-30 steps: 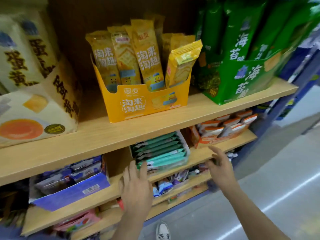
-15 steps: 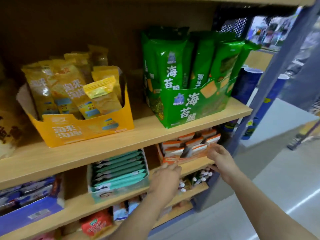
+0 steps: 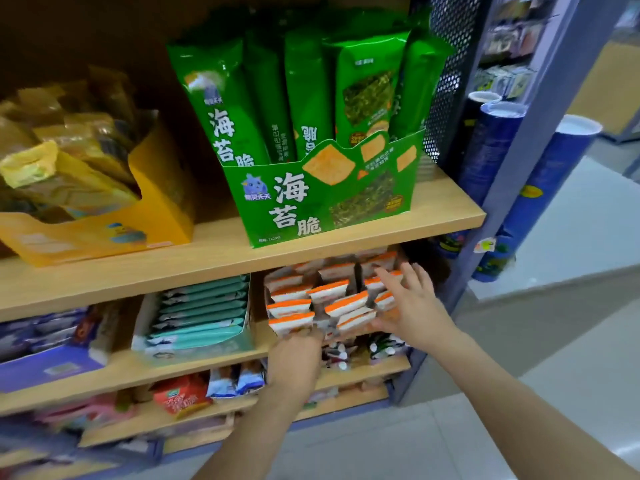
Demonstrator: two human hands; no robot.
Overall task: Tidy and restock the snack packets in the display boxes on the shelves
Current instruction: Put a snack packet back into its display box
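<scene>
A display box of orange-and-white snack packets (image 3: 332,303) sits at the right end of the second shelf (image 3: 207,362). My right hand (image 3: 412,303) lies against the box's right side, fingers spread over the packets and thumb low at the front. My left hand (image 3: 294,358) reaches the box's front lower edge; its fingertips are hidden against the box. Left of it stands a box of teal packets (image 3: 201,317). On the shelf above are a green seaweed-snack box (image 3: 318,195) and a yellow cracker box (image 3: 104,233).
A blue box of packets (image 3: 45,348) sits at the far left of the second shelf. Lower shelves hold red, blue and small white-capped packets (image 3: 346,355). A blue metal upright (image 3: 519,168) and tall blue tubes (image 3: 554,188) stand at the right, with grey floor beyond.
The view has swung right and closer. Both hands moved up and right along the second shelf, from near the teal box to the orange-and-white packet box.
</scene>
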